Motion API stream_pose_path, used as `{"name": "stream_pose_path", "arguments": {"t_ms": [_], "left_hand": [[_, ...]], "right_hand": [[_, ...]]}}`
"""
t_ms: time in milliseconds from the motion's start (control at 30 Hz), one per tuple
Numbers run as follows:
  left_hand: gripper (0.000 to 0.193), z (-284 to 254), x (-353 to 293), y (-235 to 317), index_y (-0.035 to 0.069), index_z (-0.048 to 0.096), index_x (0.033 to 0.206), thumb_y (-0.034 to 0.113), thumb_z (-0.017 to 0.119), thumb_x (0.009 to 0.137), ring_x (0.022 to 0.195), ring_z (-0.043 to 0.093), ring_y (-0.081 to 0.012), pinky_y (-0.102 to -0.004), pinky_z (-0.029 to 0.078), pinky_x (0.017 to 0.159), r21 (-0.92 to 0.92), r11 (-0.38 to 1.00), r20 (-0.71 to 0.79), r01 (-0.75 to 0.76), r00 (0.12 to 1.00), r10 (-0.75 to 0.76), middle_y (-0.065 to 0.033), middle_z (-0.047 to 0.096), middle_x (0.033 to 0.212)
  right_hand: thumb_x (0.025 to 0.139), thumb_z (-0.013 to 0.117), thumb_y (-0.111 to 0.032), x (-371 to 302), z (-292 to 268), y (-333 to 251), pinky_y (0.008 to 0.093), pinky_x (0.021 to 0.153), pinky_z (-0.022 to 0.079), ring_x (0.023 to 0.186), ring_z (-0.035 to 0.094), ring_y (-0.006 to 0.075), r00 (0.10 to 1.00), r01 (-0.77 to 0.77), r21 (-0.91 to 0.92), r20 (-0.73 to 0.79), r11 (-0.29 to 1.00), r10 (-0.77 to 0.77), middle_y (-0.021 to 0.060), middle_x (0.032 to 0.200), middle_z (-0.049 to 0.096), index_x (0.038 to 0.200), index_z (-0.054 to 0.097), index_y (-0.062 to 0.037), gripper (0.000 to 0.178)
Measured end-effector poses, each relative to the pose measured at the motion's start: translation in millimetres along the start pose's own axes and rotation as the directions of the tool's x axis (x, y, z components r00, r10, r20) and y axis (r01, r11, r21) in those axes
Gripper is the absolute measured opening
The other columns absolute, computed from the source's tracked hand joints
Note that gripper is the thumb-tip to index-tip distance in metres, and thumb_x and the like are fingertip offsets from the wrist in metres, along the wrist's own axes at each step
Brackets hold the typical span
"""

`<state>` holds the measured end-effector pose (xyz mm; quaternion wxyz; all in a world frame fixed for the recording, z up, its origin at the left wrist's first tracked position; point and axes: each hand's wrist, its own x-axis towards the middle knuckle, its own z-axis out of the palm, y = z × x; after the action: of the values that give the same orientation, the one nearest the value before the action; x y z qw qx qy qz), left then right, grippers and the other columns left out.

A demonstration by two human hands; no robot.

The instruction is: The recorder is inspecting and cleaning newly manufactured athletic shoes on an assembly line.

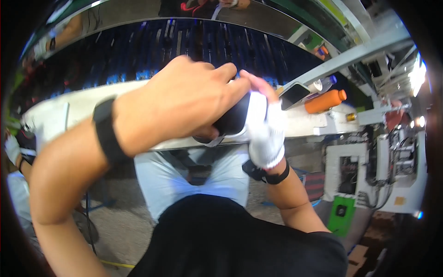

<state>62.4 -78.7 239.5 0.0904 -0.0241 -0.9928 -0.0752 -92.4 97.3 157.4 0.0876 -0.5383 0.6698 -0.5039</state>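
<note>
My left hand (180, 99), bare with a black band at the wrist, arches over a dark, smooth, rounded object (234, 116). Its fingers are bent around the object and the thumb shows at the lower edge. On the other side, my right hand (266, 122) wears a white glove that leaves the fingertips bare, and closes against the same object. A bright white patch lies along the object's right side; blur hides whether it is glove or part of the object. Both hands are above the near edge of a pale work ledge (44, 115).
Beyond the ledge runs a dark conveyor (184, 39) with crosswise slats. A phone (295, 95), an orange bottle (326, 101) and a clear bottle with a blue cap (328, 82) are at the right. A grey metal bar (346, 57) slants above them. At far left, another person's gloved hand (13, 150) shows.
</note>
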Motion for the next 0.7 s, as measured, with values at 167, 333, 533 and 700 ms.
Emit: {"name": "stream_pose_path", "arguments": {"t_ms": [167, 333, 533, 700], "left_hand": [[0.113, -21.6, -75.1, 40.4, 0.005, 0.051, 0.160, 0.030, 0.098, 0.061, 0.140, 0.059, -0.0468, -0.0506, 0.052, 0.115, -0.302, 0.925, 0.038, 0.230, 0.973, -0.230, -0.0236, 0.052, 0.160], [0.113, 13.5, -127.4, 63.4, 0.001, 0.058, 0.154, 0.065, 0.096, 0.069, 0.151, 0.050, -0.0470, -0.0549, 0.043, 0.122, -0.270, 0.850, 0.037, 0.452, 0.887, -0.460, -0.0247, 0.052, 0.160], [0.091, 53.3, -169.4, 46.5, 0.002, 0.065, 0.143, 0.032, 0.101, 0.066, 0.139, 0.056, -0.0432, -0.0544, 0.047, 0.116, -0.316, 0.810, -0.137, 0.494, 0.821, -0.554, -0.0236, 0.055, 0.153], [0.080, 66.3, -176.4, 49.6, 0.000, 0.067, 0.139, 0.039, 0.096, 0.075, 0.129, 0.062, -0.0397, -0.0511, 0.048, 0.111, -0.298, 0.812, -0.194, 0.503, 0.801, -0.567, -0.0220, 0.062, 0.141]], "right_hand": [[0.078, 0.095, -0.022, -54.8, 45.4, 44.4, 0.0460, 0.091, 0.061, 0.110, 0.073, 0.0381, 0.929, 0.352, -0.036, -0.109, 0.935, -0.354, 0.0193, 0.124, 0.073, 0.140, 0.068, -0.0048, 0.070], [0.078, 0.095, -0.033, -68.6, 80.5, 58.0, 0.0445, 0.080, 0.050, 0.084, 0.065, 0.0303, 0.914, 0.404, 0.108, -0.060, 0.908, -0.400, 0.0068, 0.097, 0.067, 0.107, 0.070, -0.0131, 0.043], [0.073, 0.098, -0.036, -35.6, 100.9, 37.2, 0.0470, 0.091, 0.051, 0.101, 0.068, 0.0338, 0.906, 0.367, 0.259, 0.118, 0.893, -0.406, 0.0089, 0.111, 0.071, 0.118, 0.068, -0.0129, 0.059], [0.059, 0.105, -0.055, -32.4, 108.7, 51.2, 0.0480, 0.113, 0.052, 0.129, 0.067, 0.0422, 0.917, 0.051, 0.260, 0.371, 0.964, -0.148, 0.0206, 0.142, 0.068, 0.154, 0.054, -0.0039, 0.119]]}}
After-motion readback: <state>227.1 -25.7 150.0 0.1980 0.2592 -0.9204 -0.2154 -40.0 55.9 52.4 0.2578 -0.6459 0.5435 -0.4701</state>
